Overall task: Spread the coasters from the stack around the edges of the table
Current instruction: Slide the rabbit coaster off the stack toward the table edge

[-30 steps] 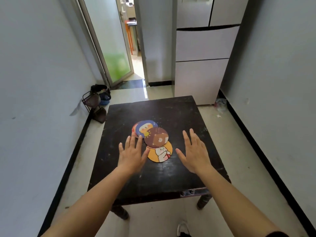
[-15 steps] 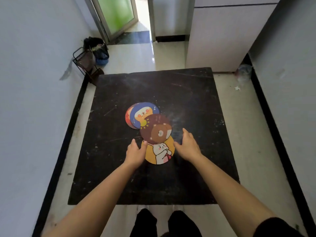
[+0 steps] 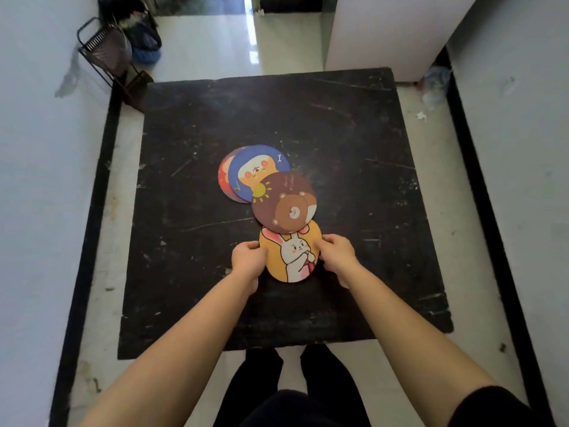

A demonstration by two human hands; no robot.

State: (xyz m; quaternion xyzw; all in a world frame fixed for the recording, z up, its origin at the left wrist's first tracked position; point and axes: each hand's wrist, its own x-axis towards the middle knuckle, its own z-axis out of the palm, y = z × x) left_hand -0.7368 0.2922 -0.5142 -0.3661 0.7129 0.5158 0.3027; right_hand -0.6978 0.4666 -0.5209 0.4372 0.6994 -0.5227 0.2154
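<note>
Several round cartoon coasters lie overlapped in a loose chain in the middle of the black square table (image 3: 354,143). Nearest me is a yellow rabbit coaster (image 3: 291,257). A brown bear coaster (image 3: 283,203) overlaps its far edge, then a blue coaster (image 3: 257,169) and a red coaster (image 3: 224,177) mostly hidden under the blue one. My left hand (image 3: 248,260) pinches the yellow coaster's left rim and my right hand (image 3: 337,257) grips its right rim. Its near edge looks slightly lifted off the table.
White walls close in on the left and right. A black wire rack (image 3: 107,53) with a blue bundle (image 3: 144,44) stands on the floor past the table's far left corner. A white cabinet (image 3: 388,32) stands at the far right. My legs (image 3: 292,380) are at the near edge.
The view tilted down and came closer. Both hands went from flat and spread beside the coasters to closed on the two sides of the yellow rabbit coaster.
</note>
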